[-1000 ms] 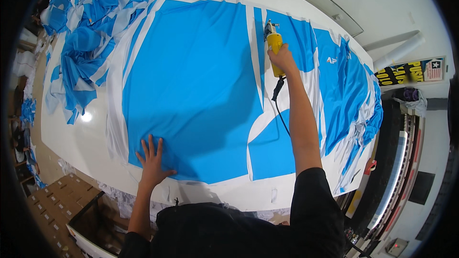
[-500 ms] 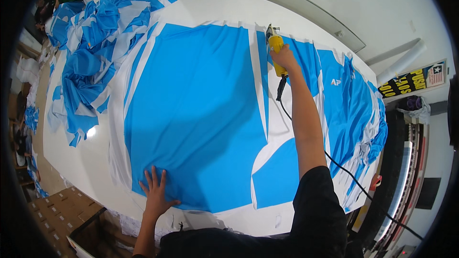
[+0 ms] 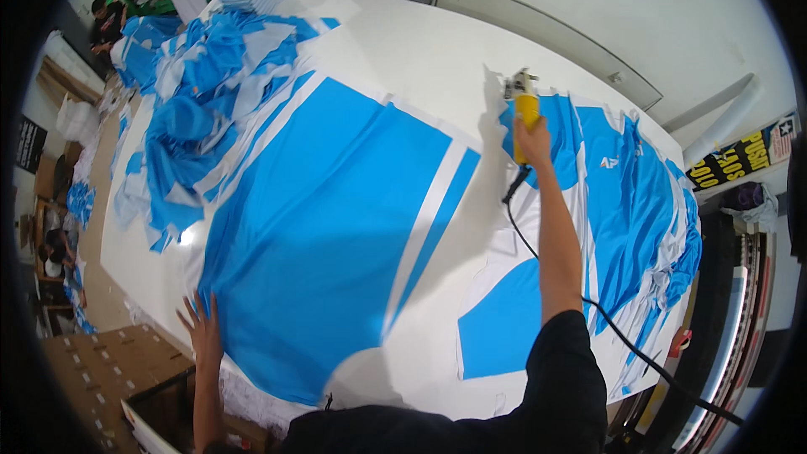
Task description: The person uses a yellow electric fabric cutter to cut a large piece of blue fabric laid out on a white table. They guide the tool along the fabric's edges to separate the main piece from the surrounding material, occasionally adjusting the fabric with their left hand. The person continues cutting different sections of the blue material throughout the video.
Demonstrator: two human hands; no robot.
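The table (image 3: 403,42) is white and long, and carries printed fabric over most of its length. The largest item on it is a blue cloth panel (image 3: 319,227) with white borders, lying flat and slanted across the middle of the table. A narrow blue strip (image 3: 437,223) lies just beside its right edge, parted from it by a white band. To the right lie further blue pieces (image 3: 630,202), partly overlapping near the table's far right edge. A loose heap of blue and white offcuts (image 3: 193,109) sits at the far left end.

The right hand (image 3: 533,136) is closed around the yellow handle of an electric fabric cutter (image 3: 524,97), which stands at the far edge of the cloth; its black cord (image 3: 605,324) trails back along the arm. The left hand (image 3: 202,328) is spread wide and flat at the near left corner of the blue cloth panel.

Judgement: the cut along the panel's right side appears to have reached its far end. The next move calls for freeing the panel while keeping the blade away from cloth and cord.
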